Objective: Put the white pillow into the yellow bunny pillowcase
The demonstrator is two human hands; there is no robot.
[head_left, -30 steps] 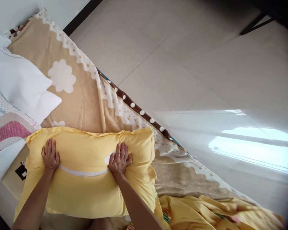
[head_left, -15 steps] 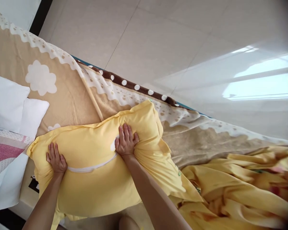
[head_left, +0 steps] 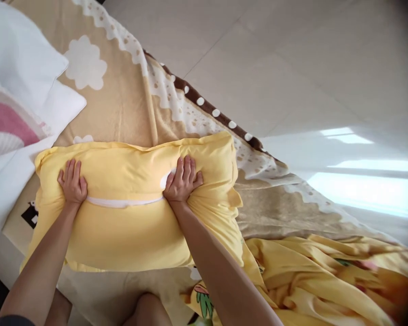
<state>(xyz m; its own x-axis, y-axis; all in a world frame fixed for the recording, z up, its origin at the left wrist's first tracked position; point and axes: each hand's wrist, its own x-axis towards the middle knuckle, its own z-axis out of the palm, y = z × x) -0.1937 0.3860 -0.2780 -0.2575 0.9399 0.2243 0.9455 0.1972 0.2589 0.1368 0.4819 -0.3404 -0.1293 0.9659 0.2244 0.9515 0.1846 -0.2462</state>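
Observation:
A plump yellow pillow lies across the bed with a pale zipper strip running along its middle. My left hand rests on the pillow's left part, fingers stretched out against the fabric. On the right part, my right hand presses down with fingers spread and the thumb apart. Beside that hand, at the strip's right end, a small white patch shows. The yellow cloth bunches into creases right of my right hand. Both palms are hidden against the pillow.
White pillows and a pink-and-white cloth lie at the left. Beneath is a tan blanket with white clouds. Crumpled yellow printed fabric lies at the lower right. Beyond the bed's edge is a tiled floor.
The view has shifted and turned, and the pillow now lies more level in it. Both hands remain on the pillow in nearly the same places.

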